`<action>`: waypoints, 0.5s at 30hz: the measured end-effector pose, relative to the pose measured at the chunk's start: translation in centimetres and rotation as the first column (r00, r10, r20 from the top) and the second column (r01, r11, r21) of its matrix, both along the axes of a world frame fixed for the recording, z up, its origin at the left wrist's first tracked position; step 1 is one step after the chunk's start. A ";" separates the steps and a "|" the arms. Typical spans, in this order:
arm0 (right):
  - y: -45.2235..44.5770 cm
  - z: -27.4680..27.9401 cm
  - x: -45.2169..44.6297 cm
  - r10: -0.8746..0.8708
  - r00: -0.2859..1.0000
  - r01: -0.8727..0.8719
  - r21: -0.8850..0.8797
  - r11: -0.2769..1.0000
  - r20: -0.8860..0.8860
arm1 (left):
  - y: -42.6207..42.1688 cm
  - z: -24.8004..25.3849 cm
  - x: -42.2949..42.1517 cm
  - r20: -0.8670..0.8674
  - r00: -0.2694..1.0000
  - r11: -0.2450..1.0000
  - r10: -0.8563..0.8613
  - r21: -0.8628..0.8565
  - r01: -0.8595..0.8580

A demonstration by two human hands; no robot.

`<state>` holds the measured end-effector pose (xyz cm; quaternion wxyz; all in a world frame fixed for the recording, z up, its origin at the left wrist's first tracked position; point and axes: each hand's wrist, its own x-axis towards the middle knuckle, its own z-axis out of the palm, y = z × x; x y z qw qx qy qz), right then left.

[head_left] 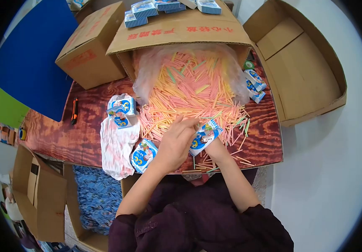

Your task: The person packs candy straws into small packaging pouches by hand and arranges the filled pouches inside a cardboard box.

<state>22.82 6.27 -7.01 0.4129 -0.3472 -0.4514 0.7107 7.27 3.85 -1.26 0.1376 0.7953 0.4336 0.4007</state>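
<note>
My right hand (pixel 217 152) grips a small blue-and-white packet (pixel 206 137) with a cartoon print, holding it tilted over the table's front edge. Against the packet's left side is my left hand (pixel 178 140), back up, its fingers bent together. Whatever those fingers hold is hidden. Just beyond both hands spreads a large heap of thin pink, yellow and green sticks (pixel 193 90), spilling from a plastic-lined carton (pixel 181 37) on its side. Another printed packet (pixel 143 155) lies beside my left wrist, near a stained white cloth (pixel 116 147) with more packets (pixel 121 111) on its far end.
Blue-striped packs (pixel 143 9) sit on the carton. A closed box (pixel 91 44) and an orange cutter (pixel 75 111) are at left. Packets (pixel 255 86) lie right of the heap. An open box (pixel 300 67) stands at right; a box of blue wrappers (pixel 97 195) is below left.
</note>
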 end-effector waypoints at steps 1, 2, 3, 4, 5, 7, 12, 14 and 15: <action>0.1 -0.4 0.2 0.010 0.996 -0.014 -0.046 0.999 -0.086 | -0.1 -0.4 0.2 -0.017 1.000 0.999 -0.011 -0.031 0.010; 0.6 -1.3 0.6 0.042 0.997 -0.051 -0.137 0.989 -0.063 | -0.2 -0.7 0.2 -0.018 1.000 0.999 -0.018 -0.035 0.018; 0.3 -1.0 0.6 0.037 0.997 -0.045 -0.140 0.989 -0.064 | -0.2 -1.1 0.2 0.005 1.000 0.999 -0.013 -0.036 0.013; -0.1 -0.3 0.5 0.024 0.993 -0.034 -0.085 0.996 -0.113 | -0.3 -1.2 0.1 0.029 1.000 0.999 -0.005 -0.036 0.006; -0.3 0.0 0.5 0.017 0.987 -0.022 -0.028 0.999 -0.161 | -0.7 -1.2 -0.1 0.030 1.000 0.999 -0.005 -0.037 0.006; 1.0 -0.2 1.4 0.126 0.987 -0.120 0.066 0.991 -0.102 | -2.0 -0.8 -1.1 0.541 0.784 0.877 0.305 -0.480 -0.010; 2.0 1.5 2.2 0.163 0.987 -0.162 0.070 0.984 -0.008 | -2.9 -3.4 -3.2 0.783 0.344 0.835 0.519 -0.550 -0.008; 2.4 1.3 2.0 0.118 0.992 -0.121 0.053 0.991 0.052 | -3.8 -4.3 -3.6 0.799 0.292 0.824 0.526 -0.564 0.059; 2.6 1.2 1.9 0.072 0.991 -0.077 0.038 0.996 0.115 | -4.1 -4.5 -3.7 0.798 0.291 0.824 0.527 -0.564 0.057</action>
